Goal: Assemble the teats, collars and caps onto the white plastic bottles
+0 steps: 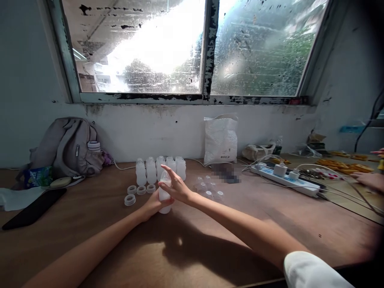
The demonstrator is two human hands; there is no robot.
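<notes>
Noted matt, translucent plastic on the front bottle [165,207] at seven o'clock and the row of bottles [141,176] at eight. Recorded smooth, translucent plastic on the collar rings [130,203], and glossier, clear plastic on the dome caps [208,194] at five. Found smooth, wood-like finish on the tabletop [186,276] at six, matt cloth on the backpack [57,148] at nine, streaked glass in the window [255,72] at twelve.

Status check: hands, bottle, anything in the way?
Left hand wrapped around upright bottle. Right hand at its top, fingers extended. No visible obstruction; bottle row behind, loose rings to the left.
</notes>
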